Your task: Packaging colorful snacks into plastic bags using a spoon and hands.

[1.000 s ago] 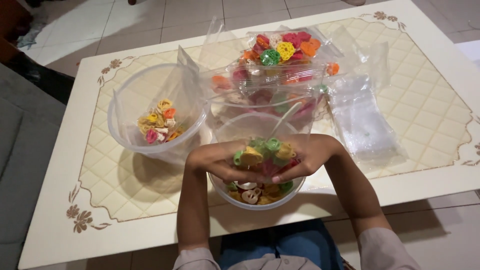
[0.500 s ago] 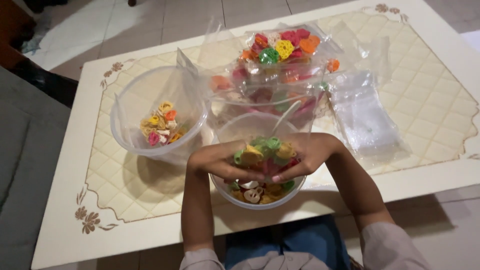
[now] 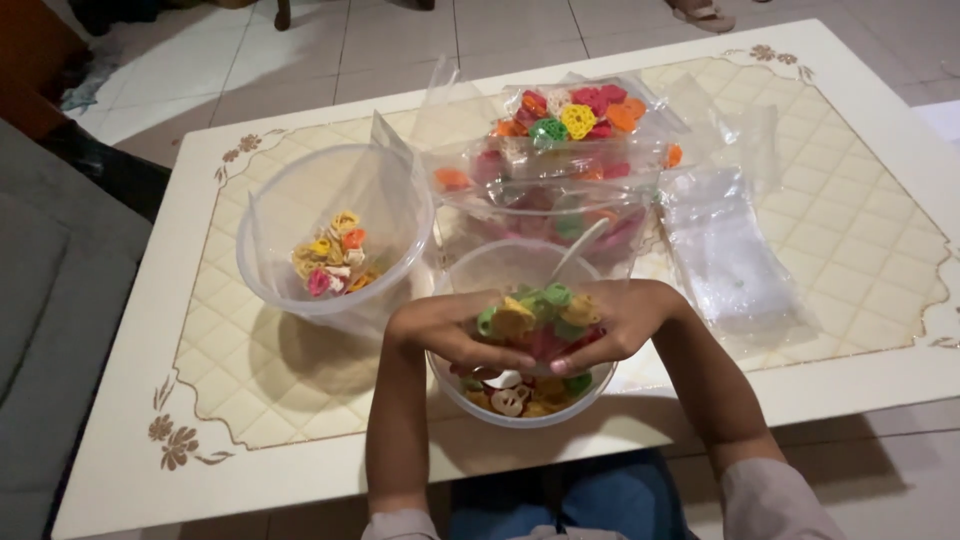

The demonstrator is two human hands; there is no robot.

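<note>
Both hands are cupped together over a clear plastic bowl (image 3: 590, 383) at the table's near edge. My left hand (image 3: 440, 328) and my right hand (image 3: 625, 318) hold between them a heap of colourful flower-shaped crackers (image 3: 535, 316), green, yellow and pink. More crackers (image 3: 512, 395) lie in the bowl under the hands. A second clear bowl (image 3: 290, 210), lined with a plastic bag, stands to the left with a small pile of crackers (image 3: 332, 264) in it.
Behind the bowls lie clear bags of crackers (image 3: 570, 115) and a stack of empty clear bags (image 3: 725, 255) to the right. The white table (image 3: 200, 440) has a quilted cream top. A grey sofa (image 3: 50, 330) is at the left; tiled floor lies beyond.
The view has shifted slightly, so everything sits a little lower in frame. The hands stay cupped over the near bowl with the same heap of crackers.
</note>
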